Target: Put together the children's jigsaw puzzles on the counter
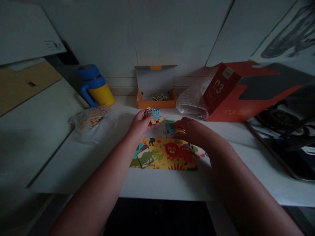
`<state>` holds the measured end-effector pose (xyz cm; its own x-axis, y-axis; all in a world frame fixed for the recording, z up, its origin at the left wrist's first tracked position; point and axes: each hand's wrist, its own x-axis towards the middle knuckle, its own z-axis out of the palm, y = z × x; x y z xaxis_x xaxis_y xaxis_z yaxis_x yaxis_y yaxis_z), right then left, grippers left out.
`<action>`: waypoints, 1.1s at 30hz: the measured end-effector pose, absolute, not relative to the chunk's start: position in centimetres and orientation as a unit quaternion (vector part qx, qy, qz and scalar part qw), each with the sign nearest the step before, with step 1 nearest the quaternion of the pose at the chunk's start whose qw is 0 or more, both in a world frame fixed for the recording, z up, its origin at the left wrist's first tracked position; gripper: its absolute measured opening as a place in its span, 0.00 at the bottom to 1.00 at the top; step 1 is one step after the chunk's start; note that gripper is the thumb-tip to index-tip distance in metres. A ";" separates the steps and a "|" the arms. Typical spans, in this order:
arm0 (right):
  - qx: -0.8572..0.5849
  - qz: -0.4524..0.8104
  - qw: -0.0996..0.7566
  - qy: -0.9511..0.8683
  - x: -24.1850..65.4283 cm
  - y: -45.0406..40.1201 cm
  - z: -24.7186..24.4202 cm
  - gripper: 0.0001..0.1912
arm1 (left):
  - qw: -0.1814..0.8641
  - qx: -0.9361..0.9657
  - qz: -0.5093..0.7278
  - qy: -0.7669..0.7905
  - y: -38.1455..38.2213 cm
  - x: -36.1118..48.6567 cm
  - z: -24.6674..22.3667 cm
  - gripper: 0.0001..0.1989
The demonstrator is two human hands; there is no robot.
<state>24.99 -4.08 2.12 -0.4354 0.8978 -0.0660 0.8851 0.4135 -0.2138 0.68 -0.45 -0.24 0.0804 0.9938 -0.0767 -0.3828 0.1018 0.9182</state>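
Puzzle (pixel 161 151) is your reference: it lies flat on the white table (pixel 157 186) in front of you, pieces joined, yellow ground with red lions on its right part and a green reptile left of its middle; your left hand (pixel 141 125) is raised over the puzzle's far left corner, thumb and fingers pinched on a blue, yellow and red piece (pixel 156 116), so that hand is nearly closed, grip on the piece's left side; your right hand (pixel 186 127) is down at the puzzle's far edge, right of its middle, fingers curled over a piece with red and yellow on it (pixel 180 130); can't tell whether you're gripping that one or only pressing it, fingertips are partly hidden; a blue piece (pixel 169 128) sits just left of those fingers, at the puzzle's far edge.

One loose piece (pixel 145 158) lies tilted on top of the puzzle's near left part; more coloured pieces (pixel 199 150) show at its right edge, partly under your forearm.

Beyond the puzzle: open orange box (pixel 156 104), striped black-and-white bits (pixel 160 97) inside; far left of it, blue-and-yellow jug (pixel 101 93), clear bag (pixel 93 123) nearer; far right, crumpled clear plastic (pixel 192 102) against a red box (pixel 223 98).
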 end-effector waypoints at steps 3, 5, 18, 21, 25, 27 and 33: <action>-0.537 0.108 0.027 -0.836 25.1 -4.3 2.2 0.22 | 0.627 0.385 0.544 0.404 -0.9 0.8 0.2 0.10; -0.541 0.105 0.022 -0.834 25.2 -4.4 2.3 0.21 | 0.628 0.387 0.540 0.405 -1.1 0.9 0.4 0.09; -0.575 0.070 0.003 -0.815 25.2 -3.9 2.9 0.12 | 0.702 0.395 0.429 0.409 -1.9 1.5 -0.3 0.07; -0.576 0.099 0.009 -0.812 24.6 -4.0 3.3 0.10 | 0.725 0.398 0.381 0.413 -2.2 1.5 -0.3 0.09; -0.590 0.124 0.025 -0.798 24.1 -4.1 3.7 0.12 | 0.720 0.398 0.381 0.422 -2.3 1.7 -0.2 0.08; -0.588 0.127 0.025 -0.799 24.2 -4.1 3.7 0.11 | 0.711 0.399 0.391 0.426 -2.3 1.7 -0.1 0.08; -0.576 0.129 0.034 -0.807 24.7 -3.9 3.1 0.11 | 0.705 0.406 0.384 0.436 -2.1 1.7 -0.3 0.07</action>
<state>24.75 -3.93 3.10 -0.3342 0.9378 -0.0942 0.9204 0.3032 -0.2466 1.73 -2.14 -0.34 0.3243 0.8957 -0.3043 -0.1875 0.3761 0.9074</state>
